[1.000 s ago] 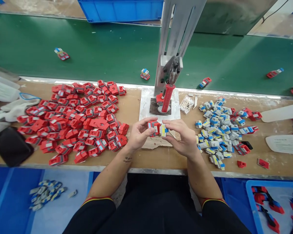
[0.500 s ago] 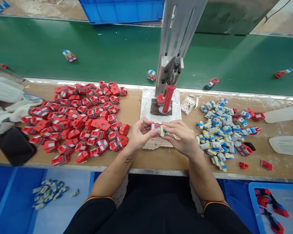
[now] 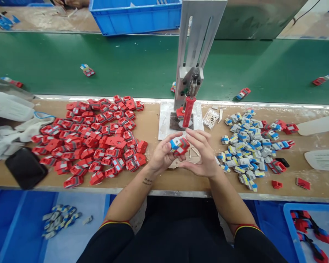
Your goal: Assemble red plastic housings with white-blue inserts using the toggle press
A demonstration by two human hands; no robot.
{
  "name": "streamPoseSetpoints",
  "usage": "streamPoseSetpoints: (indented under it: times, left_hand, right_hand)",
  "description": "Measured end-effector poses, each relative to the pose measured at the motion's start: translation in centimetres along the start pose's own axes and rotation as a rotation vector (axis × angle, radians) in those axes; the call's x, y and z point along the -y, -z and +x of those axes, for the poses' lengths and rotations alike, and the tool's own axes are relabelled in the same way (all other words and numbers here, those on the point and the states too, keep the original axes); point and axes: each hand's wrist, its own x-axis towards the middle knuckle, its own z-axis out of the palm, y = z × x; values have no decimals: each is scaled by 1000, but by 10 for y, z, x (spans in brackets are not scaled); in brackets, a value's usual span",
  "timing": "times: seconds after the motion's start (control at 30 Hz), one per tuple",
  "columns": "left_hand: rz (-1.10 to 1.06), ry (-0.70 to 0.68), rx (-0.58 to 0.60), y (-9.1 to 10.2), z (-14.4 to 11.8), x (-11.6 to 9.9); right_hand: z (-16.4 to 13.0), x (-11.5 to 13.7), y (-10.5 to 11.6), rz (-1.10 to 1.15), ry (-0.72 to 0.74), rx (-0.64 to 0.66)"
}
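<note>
My left hand (image 3: 161,156) is closed around a small toy car (image 3: 183,147) with a red body and a blue, white and yellow top, held tilted above the bench. Thumb and fingers grip its left end. Close by on the other side, my right hand (image 3: 204,157) is open, fingers and thumb curved apart around the car's right side; whether a fingertip touches it I cannot tell. Just behind both hands stands a hand press with a red handle (image 3: 189,112). Beneath them lies a piece of cardboard (image 3: 192,155) with cotton swabs on it.
Red car bodies (image 3: 94,144) are heaped on the left, grey, blue and yellow tops (image 3: 244,140) on the right. Behind runs a green conveyor belt (image 3: 131,69) carrying several toy cars. A black phone (image 3: 26,168) lies far left. A bag of cotton swabs (image 3: 211,117) sits beside the press.
My right hand has let go of the toy car and opened. In my left hand the car has turned and tilted. Cars on the belt have shifted slightly right.
</note>
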Motion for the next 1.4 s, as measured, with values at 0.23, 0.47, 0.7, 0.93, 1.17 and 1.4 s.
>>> streamPoseSetpoints:
  times: [0.23, 0.47, 0.7, 0.93, 1.17, 1.4]
  left_hand:
    - [-122, 355, 347, -10, -5, 8]
    - [-161, 376, 313, -24, -10, 8]
    - [-215, 412, 343, -21, -10, 7]
    - [-218, 386, 327, -25, -10, 7]
    - [-105, 144, 223, -9, -2, 6]
    - [235, -354, -243, 32, 23, -45]
  right_hand:
    - [2, 3, -7, 110, 72, -100]
    - [-4, 15, -26, 167, -104, -413]
    - [-3, 19, -24, 128, -84, -402]
    - [-6, 14, -26, 204, -33, -406]
    - [-3, -8, -9, 79, -12, -282]
    - [20, -46, 23, 138, -314, 23]
